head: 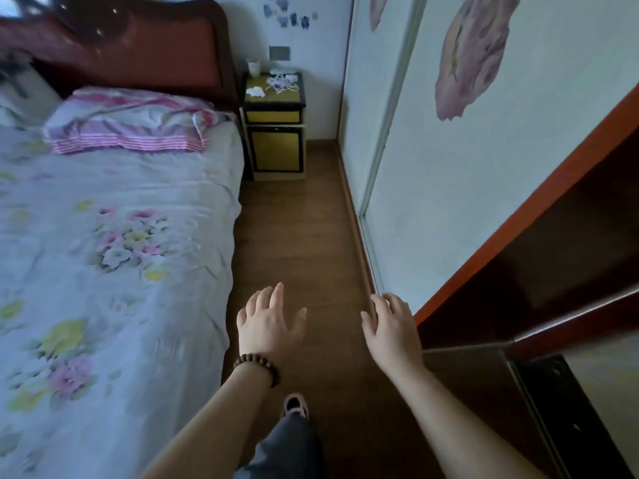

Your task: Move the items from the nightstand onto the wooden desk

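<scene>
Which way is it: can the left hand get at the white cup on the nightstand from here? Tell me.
Probably not yet. The left hand hangs empty over the floor, well short of the white cup on the nightstand. The aisle beside the bed looks clear to walk closer.

Floor [297, 236] wood, satin; bedsheet [114, 236] matt cloth; nightstand [275, 146] perhaps lacquered.

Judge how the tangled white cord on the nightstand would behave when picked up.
The cord lies in loose loops, so it is probably floppy and light. Lifted at one point, it would likely trail and could snag the small white object beside it. Both the left hand and right hand are empty, so gathering the bundle seems wiser.
</scene>
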{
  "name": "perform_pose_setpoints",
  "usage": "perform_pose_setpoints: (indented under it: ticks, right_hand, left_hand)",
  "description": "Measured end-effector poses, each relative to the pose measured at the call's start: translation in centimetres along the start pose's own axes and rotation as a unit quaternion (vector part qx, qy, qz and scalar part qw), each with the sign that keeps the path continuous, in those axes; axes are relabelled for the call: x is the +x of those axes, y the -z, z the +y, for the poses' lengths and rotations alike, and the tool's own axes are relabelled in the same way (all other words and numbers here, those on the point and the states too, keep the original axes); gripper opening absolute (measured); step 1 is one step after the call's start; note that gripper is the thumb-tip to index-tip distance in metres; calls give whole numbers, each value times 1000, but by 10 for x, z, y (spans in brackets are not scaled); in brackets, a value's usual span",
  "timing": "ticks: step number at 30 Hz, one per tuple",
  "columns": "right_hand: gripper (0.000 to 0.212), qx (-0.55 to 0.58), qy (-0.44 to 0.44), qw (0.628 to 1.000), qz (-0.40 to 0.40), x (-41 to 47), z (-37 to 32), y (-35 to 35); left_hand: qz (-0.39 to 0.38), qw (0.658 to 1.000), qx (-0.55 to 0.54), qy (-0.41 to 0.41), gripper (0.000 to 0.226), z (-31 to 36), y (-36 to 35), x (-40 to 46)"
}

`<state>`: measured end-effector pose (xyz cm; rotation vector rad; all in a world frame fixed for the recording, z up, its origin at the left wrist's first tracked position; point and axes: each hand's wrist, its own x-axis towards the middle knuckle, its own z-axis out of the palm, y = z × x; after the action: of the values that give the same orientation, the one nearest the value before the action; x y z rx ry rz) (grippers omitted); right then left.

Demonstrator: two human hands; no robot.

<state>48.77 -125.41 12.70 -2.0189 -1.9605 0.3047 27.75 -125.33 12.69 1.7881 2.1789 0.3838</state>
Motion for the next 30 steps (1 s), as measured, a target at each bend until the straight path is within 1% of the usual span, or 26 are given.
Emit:
perform_pose_setpoints:
  ticks: [5, 9, 13, 17, 21, 25, 30]
  right_hand:
    - [40, 0, 29, 999, -26, 105, -10, -38]
    - [41, 1, 53, 997, -53, 214, -36, -69]
    - [41, -13, 67, 996, -61, 332, -72, -81]
    - [42, 2, 57, 997, -61, 440, -108, -84]
    - [42, 13, 44, 997, -67, 525, -125, -91]
    - [41, 26, 42, 996, -71, 619, -130, -106]
    - [41, 43, 51, 995, -71, 762, -136, -136]
  left_hand:
    - [10, 999, 8, 34, 70, -6, -10, 93]
    - [15, 999, 19, 39, 70, -14, -9, 205]
    - [17, 999, 26, 39, 71, -20, 11, 327]
    - [27, 998, 32, 42, 71, -22, 37, 437]
    - [25, 998, 29, 47, 69, -18, 50, 526]
    - [16, 998, 33, 49, 69, -13, 46, 616]
    - [18, 997, 32, 61, 68, -5, 33, 749]
